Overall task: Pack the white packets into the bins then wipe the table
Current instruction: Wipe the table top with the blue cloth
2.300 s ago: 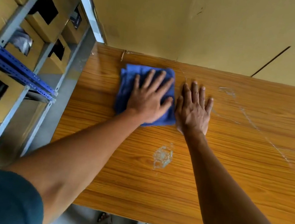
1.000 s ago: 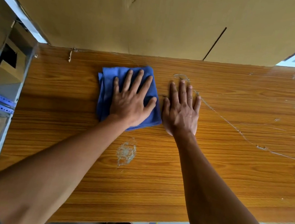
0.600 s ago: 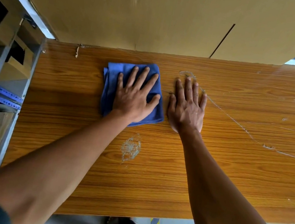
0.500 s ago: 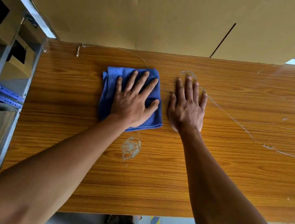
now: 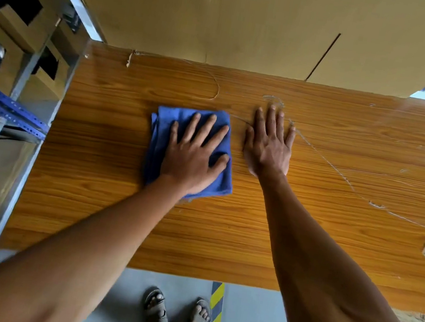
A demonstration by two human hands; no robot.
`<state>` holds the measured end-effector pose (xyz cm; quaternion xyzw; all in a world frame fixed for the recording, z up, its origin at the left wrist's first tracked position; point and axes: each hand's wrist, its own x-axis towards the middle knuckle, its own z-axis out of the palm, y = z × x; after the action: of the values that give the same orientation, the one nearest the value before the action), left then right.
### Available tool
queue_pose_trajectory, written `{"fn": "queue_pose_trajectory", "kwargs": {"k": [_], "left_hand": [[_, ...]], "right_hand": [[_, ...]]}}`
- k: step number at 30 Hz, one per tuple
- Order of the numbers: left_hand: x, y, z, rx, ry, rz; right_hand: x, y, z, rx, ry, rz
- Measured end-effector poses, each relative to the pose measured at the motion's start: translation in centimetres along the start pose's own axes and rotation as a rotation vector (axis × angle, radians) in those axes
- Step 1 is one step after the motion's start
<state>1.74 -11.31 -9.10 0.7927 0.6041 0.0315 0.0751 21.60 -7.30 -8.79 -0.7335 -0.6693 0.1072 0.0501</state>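
A folded blue cloth [image 5: 160, 135] lies flat on the wooden table [image 5: 333, 237], left of centre. My left hand [image 5: 195, 155] presses on it with spread, straight fingers and covers most of it. My right hand [image 5: 269, 142] rests flat on the bare wood just right of the cloth, fingers straight and together. No white packets are on the table. Cardboard bins [image 5: 4, 39] with dark openings sit on the shelf at the left.
A metal rack with a blue beam [image 5: 3, 109] stands along the table's left end. A cardboard wall [image 5: 229, 17] closes off the back edge. Peeling tape lines [image 5: 343, 180] cross the right half. My sandalled feet [image 5: 174, 314] stand at the near edge by a yellow-striped floor marking.
My left hand has slid the cloth toward me, over the scuffed patch that showed below it. My right hand has stayed flat beside it.
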Motion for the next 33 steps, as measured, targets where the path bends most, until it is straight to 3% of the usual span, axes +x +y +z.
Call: {"fn": "queue_pose_trajectory", "kwargs": {"k": [4,13,20,28,33], "left_hand": [[-3.9,0.4,0.2,0.044,-0.006,-0.008],[6.6,-0.3,-0.9,-0.009,-0.037,-0.122],[-1.9,1.0,0.5,0.008,0.035,-0.073],[6.0,-0.3,-1.2,0.009,-0.047,-0.162],[0.2,1.0,0.3,0.024,0.028,-0.112]], "right_hand": [[-4.4,2.0,-0.3,-0.047,-0.036,-0.139],[-5.2,3.0,0.1,-0.067,0.005,-0.111],[-5.4,2.8,-0.2,-0.046,0.011,-0.110],[-5.3,3.3,0.1,-0.046,0.027,-0.112],[-5.6,2.9,0.1,-0.047,0.020,-0.116]]}}
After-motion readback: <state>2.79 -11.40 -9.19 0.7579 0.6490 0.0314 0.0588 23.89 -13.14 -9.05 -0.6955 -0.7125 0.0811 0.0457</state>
